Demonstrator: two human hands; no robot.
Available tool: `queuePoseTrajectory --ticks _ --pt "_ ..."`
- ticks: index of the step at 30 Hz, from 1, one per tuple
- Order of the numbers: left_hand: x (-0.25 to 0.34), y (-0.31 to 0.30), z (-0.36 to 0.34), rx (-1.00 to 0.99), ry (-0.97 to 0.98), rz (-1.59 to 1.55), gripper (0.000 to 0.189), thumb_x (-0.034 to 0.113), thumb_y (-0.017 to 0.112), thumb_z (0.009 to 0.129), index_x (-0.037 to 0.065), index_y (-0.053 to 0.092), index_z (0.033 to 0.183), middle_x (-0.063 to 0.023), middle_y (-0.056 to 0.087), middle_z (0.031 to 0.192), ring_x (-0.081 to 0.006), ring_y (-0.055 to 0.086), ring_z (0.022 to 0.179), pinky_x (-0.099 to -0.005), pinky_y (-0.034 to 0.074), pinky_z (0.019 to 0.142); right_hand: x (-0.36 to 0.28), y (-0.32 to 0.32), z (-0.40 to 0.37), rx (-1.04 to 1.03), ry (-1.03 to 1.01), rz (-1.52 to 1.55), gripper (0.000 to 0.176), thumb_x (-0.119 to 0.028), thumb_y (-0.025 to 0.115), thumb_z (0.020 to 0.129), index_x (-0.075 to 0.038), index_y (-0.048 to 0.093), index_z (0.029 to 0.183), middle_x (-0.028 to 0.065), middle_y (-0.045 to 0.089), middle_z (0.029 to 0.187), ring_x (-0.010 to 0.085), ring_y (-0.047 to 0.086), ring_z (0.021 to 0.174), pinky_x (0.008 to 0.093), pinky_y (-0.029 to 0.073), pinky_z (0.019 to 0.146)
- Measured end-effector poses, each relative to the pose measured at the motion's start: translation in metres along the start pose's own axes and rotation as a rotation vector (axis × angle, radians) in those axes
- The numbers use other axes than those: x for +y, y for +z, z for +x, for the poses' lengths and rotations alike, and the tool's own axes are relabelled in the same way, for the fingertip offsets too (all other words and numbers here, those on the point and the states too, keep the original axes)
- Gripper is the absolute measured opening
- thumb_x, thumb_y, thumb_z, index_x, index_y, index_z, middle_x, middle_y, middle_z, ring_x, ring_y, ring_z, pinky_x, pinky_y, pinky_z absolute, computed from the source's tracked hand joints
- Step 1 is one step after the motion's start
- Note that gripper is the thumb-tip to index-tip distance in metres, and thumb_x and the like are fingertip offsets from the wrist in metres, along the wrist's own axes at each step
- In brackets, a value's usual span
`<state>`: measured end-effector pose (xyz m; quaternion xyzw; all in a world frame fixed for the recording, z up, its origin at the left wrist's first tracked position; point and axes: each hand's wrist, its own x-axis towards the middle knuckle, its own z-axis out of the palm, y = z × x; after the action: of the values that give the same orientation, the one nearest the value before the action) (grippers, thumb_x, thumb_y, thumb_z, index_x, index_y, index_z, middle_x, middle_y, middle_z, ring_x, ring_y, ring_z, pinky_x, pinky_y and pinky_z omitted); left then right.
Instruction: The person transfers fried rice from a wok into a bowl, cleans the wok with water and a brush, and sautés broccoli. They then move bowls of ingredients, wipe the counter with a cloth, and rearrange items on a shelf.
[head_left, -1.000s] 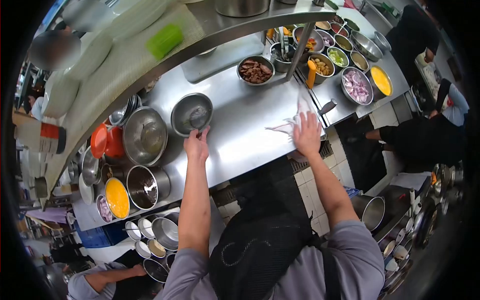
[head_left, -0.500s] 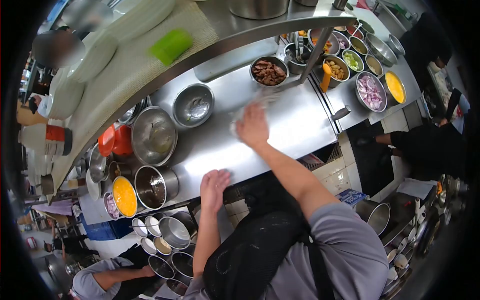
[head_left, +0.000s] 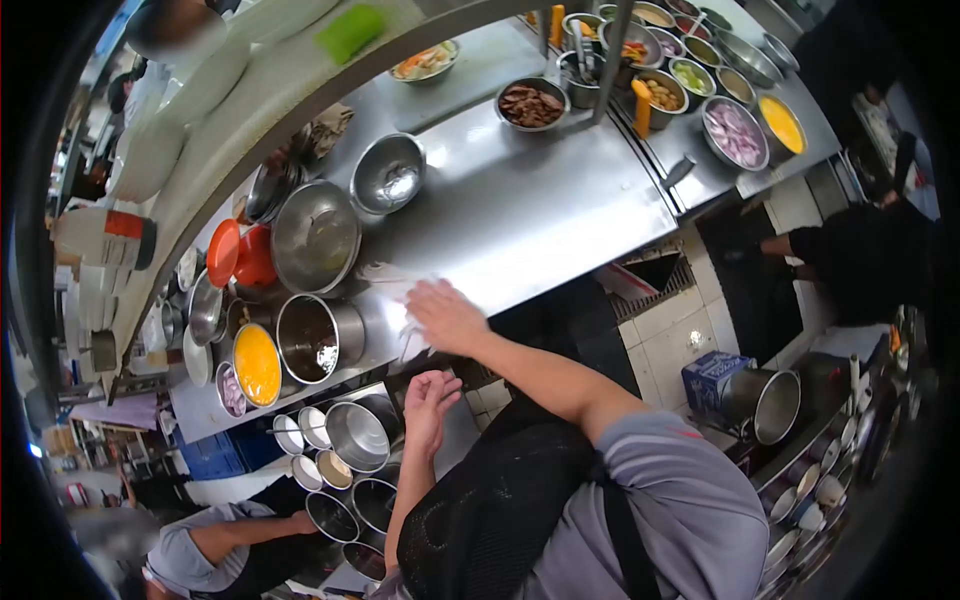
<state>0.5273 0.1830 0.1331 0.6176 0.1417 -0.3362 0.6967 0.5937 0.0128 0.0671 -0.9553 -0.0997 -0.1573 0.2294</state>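
Observation:
My right hand (head_left: 447,318) presses palm down on a pale cloth (head_left: 385,272), near the front edge of the steel counter (head_left: 540,215). Parts of the cloth stick out past the fingers, and the rest is hidden under the hand. My left hand (head_left: 430,402) hovers just in front of the counter edge, its fingers loosely bent and nothing seen in them. Left of the cloth stands a deep pot of dark liquid (head_left: 308,340). Behind that are a large steel bowl (head_left: 316,238) and a smaller steel bowl (head_left: 388,174).
A bowl of yellow liquid (head_left: 257,366) and a red container (head_left: 256,256) crowd the left end. Brown meat pieces fill a bowl (head_left: 531,106) at the back. Chopped onion (head_left: 735,133) sits at the right. An overhead shelf (head_left: 225,120) crosses the counter. Another person's arm (head_left: 240,535) is at lower left.
My right hand has swept the cloth from the counter's middle leftward and toward me. My left hand has dropped slightly, its fingers more bent. The view has shifted, showing a bowl of shredded food behind.

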Motion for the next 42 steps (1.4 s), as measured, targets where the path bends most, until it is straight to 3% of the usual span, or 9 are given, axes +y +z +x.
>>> queuePoseTrajectory --ticks 1,2,3,10,14,28,33,37,42 --pt "-0.005 -0.001 0.001 -0.018 -0.005 0.006 0.024 0.022 0.059 0.097 0.005 0.051 0.112 -0.0124 0.061 0.112 -0.0252 0.064 0.102 -0.0351 0.052 0.085 0.017 -0.009 -0.015 0.041 0.090 -0.047 0.055 -0.037 0.060 0.085 -0.007 0.053 0.131 0.0116 0.046 0.143 0.0271 0.035 0.137 0.0476 0.025 0.113" --pt "-0.011 -0.003 0.002 -0.032 -0.009 0.043 0.023 0.021 0.059 0.097 0.005 0.051 0.112 -0.0120 0.061 0.112 -0.0246 0.064 0.102 -0.0348 0.052 0.084 0.026 -0.068 -0.016 -0.162 0.285 -0.014 0.053 -0.036 0.060 0.085 -0.008 0.054 0.130 0.0111 0.047 0.141 0.0282 0.036 0.136 0.0491 0.026 0.113" --pt "-0.015 -0.003 0.002 -0.047 -0.012 0.079 0.023 0.021 0.059 0.097 0.005 0.052 0.112 -0.0117 0.061 0.111 -0.0239 0.064 0.102 -0.0345 0.052 0.084 0.055 -0.050 -0.042 0.104 0.321 -0.221 0.053 -0.036 0.060 0.086 -0.006 0.054 0.129 0.0125 0.049 0.139 0.0294 0.036 0.135 0.0502 0.027 0.112" --pt "-0.023 -0.005 0.000 -0.087 -0.028 0.180 0.021 0.020 0.060 0.097 0.005 0.053 0.110 -0.0103 0.062 0.109 -0.0211 0.064 0.100 -0.0322 0.053 0.083 0.216 -0.135 -0.140 0.457 0.882 -0.631 0.052 -0.033 0.056 0.091 -0.001 0.051 0.131 0.0196 0.046 0.141 0.0350 0.036 0.136 0.0513 0.028 0.111" --pt "-0.025 -0.014 -0.006 -0.093 -0.006 0.164 0.022 0.020 0.060 0.097 0.005 0.052 0.110 -0.0100 0.060 0.112 -0.0203 0.064 0.101 -0.0309 0.052 0.084 0.190 -0.122 -0.105 0.399 1.128 -0.639 0.056 -0.036 0.048 0.095 -0.002 0.046 0.138 0.0199 0.041 0.147 0.0354 0.030 0.141 0.0510 0.022 0.115" --pt "-0.043 -0.046 -0.043 0.039 0.083 0.191 0.022 0.021 0.060 0.097 0.005 0.053 0.110 -0.0099 0.059 0.114 -0.0195 0.062 0.102 -0.0305 0.051 0.083 -0.027 0.032 0.065 -0.033 0.093 -0.151 0.057 -0.036 0.049 0.094 -0.002 0.044 0.139 0.0141 0.037 0.150 0.0321 0.029 0.141 0.0513 0.024 0.114" --pt "-0.053 -0.054 -0.054 0.061 0.080 0.197 0.024 0.021 0.060 0.097 0.005 0.052 0.112 -0.0078 0.059 0.112 -0.0190 0.061 0.103 -0.0309 0.050 0.084 -0.035 0.036 0.093 -0.086 0.039 -0.062 0.053 -0.028 0.055 0.089 -0.006 0.048 0.136 0.0105 0.042 0.146 0.0295 0.031 0.140 0.0498 0.026 0.114" --pt "-0.057 -0.055 -0.058 0.073 0.059 0.220 0.025 0.020 0.061 0.097 0.004 0.052 0.113 -0.0078 0.058 0.113 -0.0192 0.062 0.102 -0.0310 0.050 0.084 -0.019 0.043 0.109 -0.199 -0.199 0.045 0.048 -0.023 0.059 0.083 -0.011 0.056 0.129 0.0046 0.047 0.142 0.0259 0.034 0.139 0.0500 0.026 0.114" --pt "-0.061 -0.057 -0.061 0.045 0.083 0.277 0.024 0.018 0.059 0.097 0.003 0.051 0.114 -0.0083 0.058 0.113 -0.0189 0.062 0.102 -0.0311 0.049 0.084 -0.032 0.035 0.073 -0.213 -0.334 0.023 0.042 -0.024 0.060 0.081 -0.013 0.061 0.122 0.0038 0.051 0.136 0.0255 0.037 0.135 0.0493 0.028 0.114"
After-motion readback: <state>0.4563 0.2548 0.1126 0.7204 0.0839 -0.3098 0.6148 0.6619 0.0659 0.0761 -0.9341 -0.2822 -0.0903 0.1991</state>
